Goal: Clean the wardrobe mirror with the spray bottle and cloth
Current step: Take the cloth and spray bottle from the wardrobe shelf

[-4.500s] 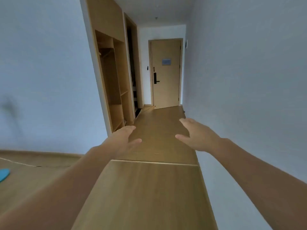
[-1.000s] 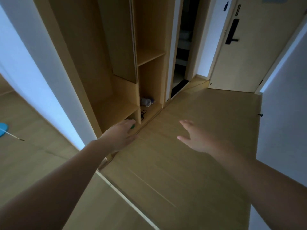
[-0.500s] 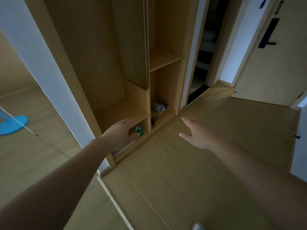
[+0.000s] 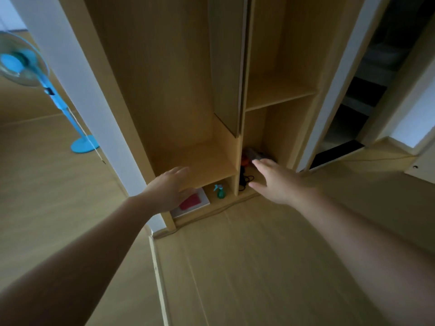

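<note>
A small green spray bottle [image 4: 220,191] with a light blue trigger stands upright in the low bottom compartment of the open wooden wardrobe [image 4: 188,90]. Left of it lies a red cloth [image 4: 189,203] on a white flat object [image 4: 202,204]. My left hand [image 4: 168,189] hovers open just above and left of the cloth, partly hiding it. My right hand [image 4: 275,181] is open, stretched toward the right-hand compartment, apart from the bottle. No mirror surface is recognisable in this view.
The right compartment's floor holds a dark bundle [image 4: 253,155] and a black cable [image 4: 244,180]. A blue standing fan [image 4: 23,64] is at the left beyond a white wall edge [image 4: 77,90]. A dark doorway [image 4: 360,102] opens to the right. Wooden floor lies underfoot.
The view has closed in on the wardrobe's bottom shelves. Both open hands have moved forward, and the red cloth and the whole spray bottle have come into sight.
</note>
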`<state>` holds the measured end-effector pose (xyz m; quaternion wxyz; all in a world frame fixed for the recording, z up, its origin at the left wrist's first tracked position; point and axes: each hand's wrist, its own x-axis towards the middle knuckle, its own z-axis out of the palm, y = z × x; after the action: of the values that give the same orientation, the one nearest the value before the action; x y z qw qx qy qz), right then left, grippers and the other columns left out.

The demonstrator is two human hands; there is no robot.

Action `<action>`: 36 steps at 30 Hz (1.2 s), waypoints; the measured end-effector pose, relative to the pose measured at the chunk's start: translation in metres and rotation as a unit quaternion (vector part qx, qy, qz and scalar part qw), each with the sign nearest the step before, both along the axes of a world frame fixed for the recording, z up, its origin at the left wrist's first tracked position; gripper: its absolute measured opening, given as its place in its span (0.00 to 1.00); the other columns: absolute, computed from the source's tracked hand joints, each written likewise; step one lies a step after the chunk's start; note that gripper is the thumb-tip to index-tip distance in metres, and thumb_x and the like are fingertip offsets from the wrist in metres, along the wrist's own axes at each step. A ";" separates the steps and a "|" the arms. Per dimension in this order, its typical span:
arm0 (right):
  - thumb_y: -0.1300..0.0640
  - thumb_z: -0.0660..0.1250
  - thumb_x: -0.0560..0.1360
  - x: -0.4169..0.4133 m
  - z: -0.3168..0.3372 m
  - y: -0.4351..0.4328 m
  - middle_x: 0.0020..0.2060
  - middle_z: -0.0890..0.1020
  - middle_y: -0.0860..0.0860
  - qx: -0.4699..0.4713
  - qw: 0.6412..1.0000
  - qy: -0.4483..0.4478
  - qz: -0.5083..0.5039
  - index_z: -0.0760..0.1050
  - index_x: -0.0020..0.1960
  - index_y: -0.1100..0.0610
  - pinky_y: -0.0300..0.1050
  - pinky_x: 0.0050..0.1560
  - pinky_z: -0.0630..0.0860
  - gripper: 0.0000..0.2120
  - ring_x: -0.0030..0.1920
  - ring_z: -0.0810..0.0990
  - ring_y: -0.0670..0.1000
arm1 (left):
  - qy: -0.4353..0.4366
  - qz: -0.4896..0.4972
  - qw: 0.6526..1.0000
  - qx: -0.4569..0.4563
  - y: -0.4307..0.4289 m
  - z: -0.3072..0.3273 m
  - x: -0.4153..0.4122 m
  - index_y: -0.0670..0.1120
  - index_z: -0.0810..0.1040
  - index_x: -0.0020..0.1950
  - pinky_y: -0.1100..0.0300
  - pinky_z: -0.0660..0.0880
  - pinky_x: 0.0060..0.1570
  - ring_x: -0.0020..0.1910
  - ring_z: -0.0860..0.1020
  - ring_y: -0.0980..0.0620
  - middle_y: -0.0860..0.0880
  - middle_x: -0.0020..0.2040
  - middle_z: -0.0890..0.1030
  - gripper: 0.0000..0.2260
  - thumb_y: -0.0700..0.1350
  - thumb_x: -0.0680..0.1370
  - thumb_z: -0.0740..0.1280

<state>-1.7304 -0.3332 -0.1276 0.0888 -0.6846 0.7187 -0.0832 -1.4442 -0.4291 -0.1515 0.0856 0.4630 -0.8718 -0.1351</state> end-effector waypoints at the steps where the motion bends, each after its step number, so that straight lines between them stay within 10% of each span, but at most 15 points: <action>1: 0.39 0.58 0.78 -0.002 -0.001 -0.007 0.75 0.60 0.48 0.005 1.000 -0.001 0.011 0.52 0.77 0.48 0.49 0.57 0.73 0.32 0.70 0.67 0.53 | -0.001 0.009 1.000 -0.004 -0.002 -0.001 -0.002 0.54 0.61 0.75 0.61 0.75 0.51 0.62 0.75 0.50 0.52 0.71 0.70 0.27 0.58 0.78 0.62; 36: 0.40 0.58 0.79 -0.025 -0.033 -0.446 0.78 0.54 0.51 0.036 0.987 0.043 0.151 0.49 0.78 0.48 0.52 0.63 0.71 0.33 0.74 0.63 0.55 | -0.032 0.116 0.992 0.039 -0.357 -0.040 -0.035 0.54 0.55 0.77 0.51 0.67 0.69 0.72 0.66 0.47 0.49 0.76 0.63 0.29 0.60 0.79 0.59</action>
<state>-1.7555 -0.7792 -0.1608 0.0941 -0.7847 0.6125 -0.0138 -1.4790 -0.7861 -0.1918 0.0545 0.5677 -0.8089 -0.1430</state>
